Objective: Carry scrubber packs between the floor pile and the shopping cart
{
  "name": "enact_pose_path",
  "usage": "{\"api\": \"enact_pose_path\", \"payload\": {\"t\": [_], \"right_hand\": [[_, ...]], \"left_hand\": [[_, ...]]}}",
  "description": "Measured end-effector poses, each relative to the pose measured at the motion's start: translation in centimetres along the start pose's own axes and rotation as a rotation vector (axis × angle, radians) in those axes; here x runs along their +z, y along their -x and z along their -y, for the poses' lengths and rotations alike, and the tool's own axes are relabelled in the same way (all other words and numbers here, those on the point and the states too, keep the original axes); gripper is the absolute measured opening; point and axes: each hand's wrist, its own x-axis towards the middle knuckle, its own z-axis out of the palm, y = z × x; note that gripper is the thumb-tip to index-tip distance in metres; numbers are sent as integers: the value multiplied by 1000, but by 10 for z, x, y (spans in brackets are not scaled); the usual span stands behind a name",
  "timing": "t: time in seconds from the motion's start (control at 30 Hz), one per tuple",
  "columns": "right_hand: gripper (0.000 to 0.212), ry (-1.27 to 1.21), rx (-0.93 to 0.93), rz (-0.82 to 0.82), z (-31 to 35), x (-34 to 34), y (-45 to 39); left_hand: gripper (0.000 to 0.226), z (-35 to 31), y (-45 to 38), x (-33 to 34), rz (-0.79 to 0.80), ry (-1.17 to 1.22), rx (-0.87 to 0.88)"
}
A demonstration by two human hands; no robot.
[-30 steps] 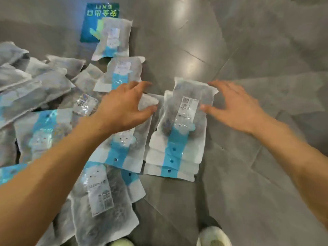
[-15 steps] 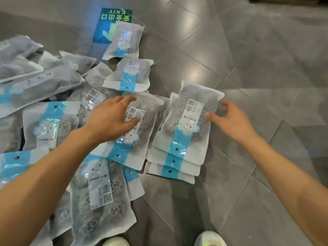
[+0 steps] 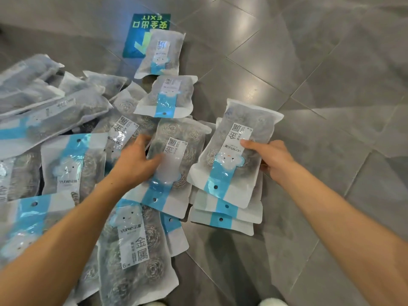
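Observation:
Clear plastic packets of metal scouring balls, each with a blue stripe and a white label, lie on a grey tiled floor. My right hand (image 3: 268,159) grips the top packet (image 3: 234,151) of a small stack (image 3: 223,217), thumb on its label and fingers under its right edge. That packet is tilted up off the stack. My left hand (image 3: 134,162) holds the left edge of a neighbouring packet (image 3: 176,164), thumb on its front, just left of the stack.
A loose heap of several more packets (image 3: 55,129) covers the floor on the left. Two single packets (image 3: 163,51) lie further back, one on a green exit floor sticker (image 3: 136,36). Bare tiles (image 3: 331,85) stretch to the right. Shoe tips (image 3: 272,302) show at the bottom.
My right hand went from hovering beside the stack to gripping its top packet and lifting it. My left hand slid from resting on its packet to holding that packet's left edge.

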Motion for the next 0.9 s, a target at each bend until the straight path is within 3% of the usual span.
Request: {"api": "enact_pose_path", "payload": {"t": [0.13,0.23,0.37,0.63,0.8,0.9], "right_hand": [[18,-45,-49,30,-5,-5,2],[19,-85,-66,27,-9,-12,2],[16,-132,-67,46,-12,-17,4],[24,-154,-120,57,-19,-20,4],[44,-124,-113,70,-24,-23,6],[43,-105,-117,94,-21,-23,10]], "left_hand": [[67,0,-7,17,73,263,-219],[61,-7,-14,26,123,417,-303],[28,-17,-20,37,117,471,-294],[62,-16,-14,39,142,559,-287],[55,-6,0,24,188,660,-261],[47,-3,10,12,220,731,-242]]}}
